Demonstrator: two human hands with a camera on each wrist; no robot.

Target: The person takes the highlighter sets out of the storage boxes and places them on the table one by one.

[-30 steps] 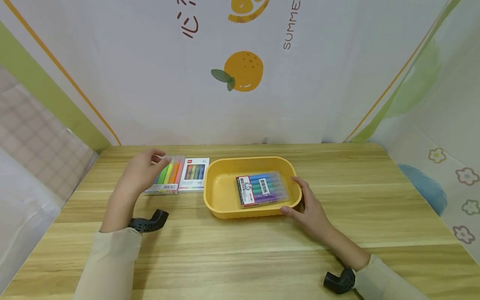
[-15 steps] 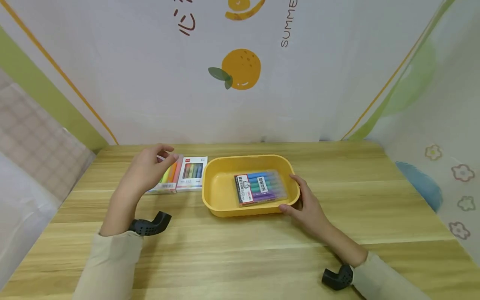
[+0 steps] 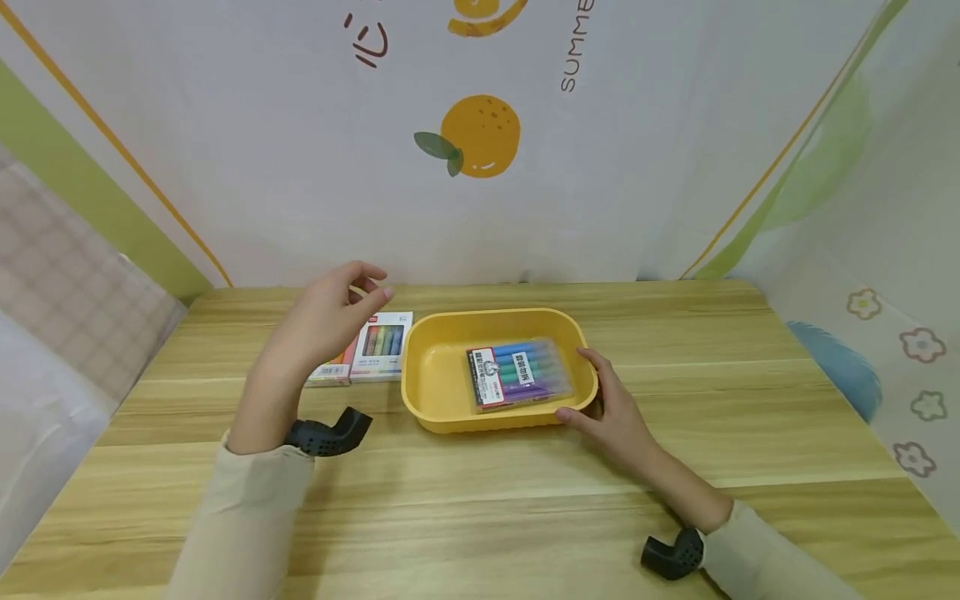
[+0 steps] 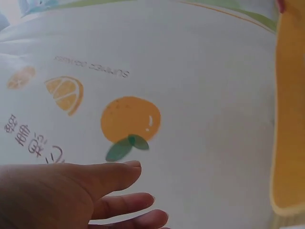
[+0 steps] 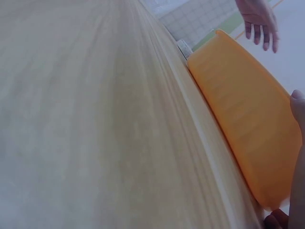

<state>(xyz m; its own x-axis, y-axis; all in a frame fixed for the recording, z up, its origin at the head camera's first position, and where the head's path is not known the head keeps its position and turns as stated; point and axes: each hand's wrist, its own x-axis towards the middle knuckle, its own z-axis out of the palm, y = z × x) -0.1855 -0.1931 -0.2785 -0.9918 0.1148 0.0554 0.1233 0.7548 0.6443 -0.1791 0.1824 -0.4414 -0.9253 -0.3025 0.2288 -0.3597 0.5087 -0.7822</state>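
Note:
My left hand (image 3: 326, 317) is raised over the left part of the table, holding nothing, its fingers loosely bent. In the left wrist view its thumb and fingers (image 4: 126, 204) stand apart with nothing between them. Below it, mostly hidden, lies a clear pack of bright markers (image 3: 330, 372). Beside that is a white box of coloured sticks (image 3: 381, 346) with a window. My right hand (image 3: 621, 421) grips the right end of a yellow plastic basket (image 3: 442, 423), thumb at the front rim. Inside the basket lies a clear pack of blue, green and purple markers (image 3: 517, 375).
The wooden table (image 3: 480, 517) meets a white printed curtain (image 3: 315, 167) at the back. A patterned cloth (image 3: 885, 358) hangs at the right. Each wrist wears a black camera mount, such as the left one (image 3: 330, 435).
My left hand has risen and moved right, away from over the bright marker pack, covering more of it in view. The right hand keeps its hold on the basket.

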